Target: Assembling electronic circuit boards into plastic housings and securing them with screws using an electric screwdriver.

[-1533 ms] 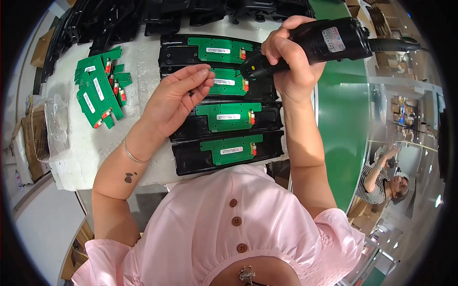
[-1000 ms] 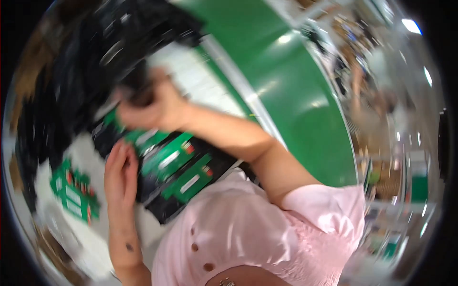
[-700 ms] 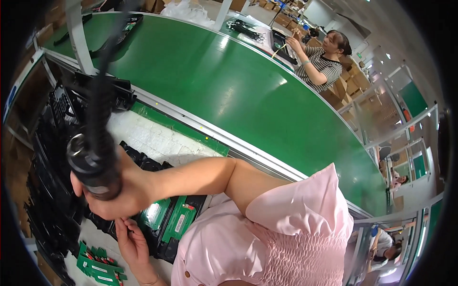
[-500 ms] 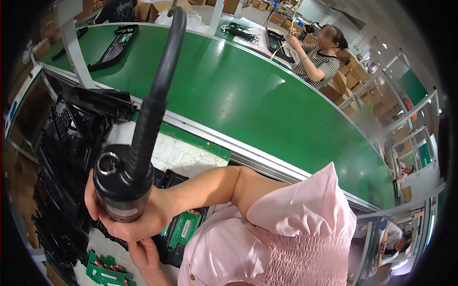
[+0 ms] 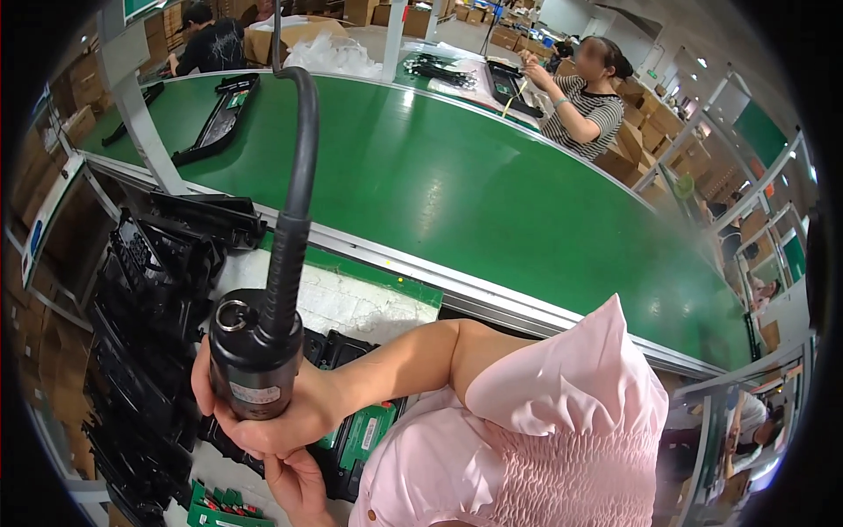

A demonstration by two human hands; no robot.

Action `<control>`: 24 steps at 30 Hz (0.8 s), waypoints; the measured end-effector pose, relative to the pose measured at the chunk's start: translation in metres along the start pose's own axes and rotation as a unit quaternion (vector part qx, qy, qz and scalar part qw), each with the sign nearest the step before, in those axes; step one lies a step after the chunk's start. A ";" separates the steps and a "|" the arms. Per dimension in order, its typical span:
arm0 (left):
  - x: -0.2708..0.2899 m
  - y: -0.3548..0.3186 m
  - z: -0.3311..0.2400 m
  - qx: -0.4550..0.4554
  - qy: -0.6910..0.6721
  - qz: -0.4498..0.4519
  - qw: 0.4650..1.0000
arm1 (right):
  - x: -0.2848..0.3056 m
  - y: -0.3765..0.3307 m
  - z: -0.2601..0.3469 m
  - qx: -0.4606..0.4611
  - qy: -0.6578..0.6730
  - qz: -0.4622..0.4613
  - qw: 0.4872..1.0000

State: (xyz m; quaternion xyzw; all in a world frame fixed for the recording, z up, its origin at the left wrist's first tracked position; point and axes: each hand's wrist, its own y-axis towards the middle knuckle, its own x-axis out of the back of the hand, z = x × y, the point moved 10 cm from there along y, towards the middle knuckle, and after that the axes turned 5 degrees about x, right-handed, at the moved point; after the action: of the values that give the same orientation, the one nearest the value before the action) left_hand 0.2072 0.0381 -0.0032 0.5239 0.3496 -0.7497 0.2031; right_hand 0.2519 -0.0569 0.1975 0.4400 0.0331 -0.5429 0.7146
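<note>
While a green conveyor belt [image 5: 492, 189] curves past the workstation, the person's right hand [image 5: 281, 413] is wrapped tightly around the black barrel of an electric screwdriver [image 5: 255, 356], held butt-end up toward the camera with its thick black cable [image 5: 294, 189] rising to the top of the view. Just below it, the left hand [image 5: 299, 483] lies with loosely bent fingers at the lower edge, touching the near end of a black plastic housing fitted with a green circuit board [image 5: 364, 435]; whether it grips anything cannot be told. That housing rests on the white desk [image 5: 351, 303], directly beneath the screwdriver. Stacks of black plastic housings [image 5: 145, 325] crowd the left side of the desk, and loose green circuit boards [image 5: 219, 508] sit at the bottom edge. Across the belt, a worker in a striped shirt [image 5: 584, 101] handles parts, and another in black [image 5: 211, 39] stands at the far left end.
</note>
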 end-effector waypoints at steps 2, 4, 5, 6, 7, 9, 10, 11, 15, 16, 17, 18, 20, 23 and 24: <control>-0.013 0.001 0.006 -0.007 0.038 0.034 0.999 | 0.005 0.001 -0.006 -0.002 0.010 -0.013 1.000; -0.029 -0.001 0.024 -0.029 0.167 -0.058 0.984 | 0.008 0.007 0.008 0.130 -0.188 0.003 0.973; -0.025 0.001 0.035 0.064 0.131 -0.028 0.989 | 0.016 0.009 0.005 0.092 -0.175 -0.036 0.980; -0.021 0.003 0.034 0.065 0.129 -0.029 0.989 | 0.024 0.012 -0.030 -0.047 0.014 -0.015 0.999; -0.015 0.005 0.026 0.031 0.132 -0.041 0.990 | 0.027 0.017 -0.027 -0.051 0.016 -0.014 0.998; -0.005 0.002 0.009 -0.029 0.149 -0.062 0.986 | 0.035 0.027 -0.007 0.017 -0.083 -0.026 0.996; 0.002 0.001 0.001 -0.041 0.141 -0.070 0.987 | 0.038 0.032 -0.001 0.046 -0.127 -0.031 0.990; 0.002 0.000 -0.011 -0.056 0.187 -0.043 0.980 | 0.046 0.035 -0.011 0.011 -0.154 -0.037 0.987; -0.003 -0.006 -0.015 -0.131 0.321 -0.088 0.934 | 0.060 0.036 0.011 0.057 -0.361 -0.015 0.931; -0.002 0.001 -0.011 -0.100 0.314 -0.083 0.941 | 0.075 0.034 0.008 0.045 -0.279 -0.060 0.957; -0.003 0.001 -0.012 -0.100 0.307 -0.090 0.942 | 0.072 0.037 0.009 0.068 -0.352 -0.019 0.933; -0.004 0.002 -0.013 -0.094 0.313 -0.095 0.940 | 0.080 0.036 0.004 0.034 -0.298 -0.054 0.952; -0.008 -0.001 -0.017 -0.091 0.307 -0.067 0.945 | 0.081 0.039 -0.009 0.015 -0.238 -0.055 0.970; -0.005 -0.002 -0.021 -0.087 0.280 -0.059 0.954 | 0.090 0.038 -0.029 -0.031 -0.220 -0.062 0.973; -0.005 -0.002 -0.022 -0.092 0.271 -0.068 0.956 | 0.093 0.038 -0.034 -0.038 -0.213 -0.060 0.974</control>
State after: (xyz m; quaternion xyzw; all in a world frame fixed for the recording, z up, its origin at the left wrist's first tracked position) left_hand 0.2220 0.0552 -0.0026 0.6616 0.4935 -0.5563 0.0966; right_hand 0.3349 -0.1023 0.1504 0.2839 -0.0734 -0.6645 0.6873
